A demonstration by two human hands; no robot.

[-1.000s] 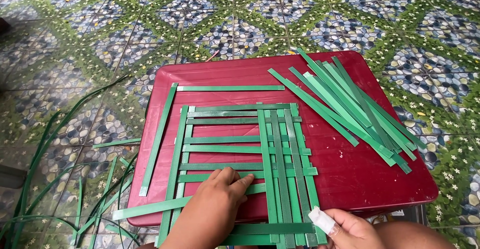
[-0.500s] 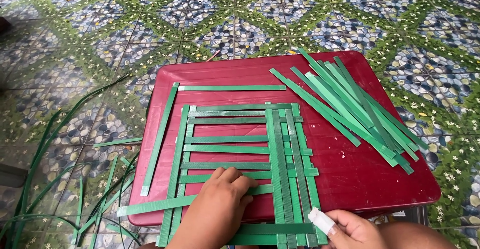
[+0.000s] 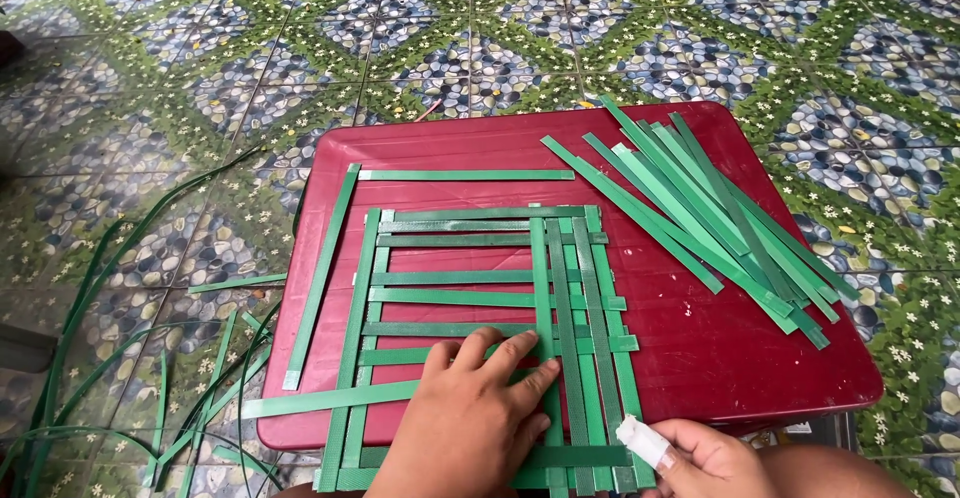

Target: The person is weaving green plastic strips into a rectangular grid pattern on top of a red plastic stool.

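Left hand (image 3: 478,413) lies flat, fingers spread, pressing the green woven strip mat (image 3: 490,333) on the near red tabletop (image 3: 700,358). Right hand (image 3: 705,458), bandaged thumb, pinches the mat's near-right edge. Loose strips (image 3: 700,208) lie far right.

Bare hands; right hand (image 3: 715,458) wears a white finger bandage (image 3: 643,440).

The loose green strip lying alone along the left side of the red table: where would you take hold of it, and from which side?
Probably pinch the loose green strip at its near end, coming from the table's left edge. It lies flat, apart from the woven mat, and that end sits nearest the left hand.
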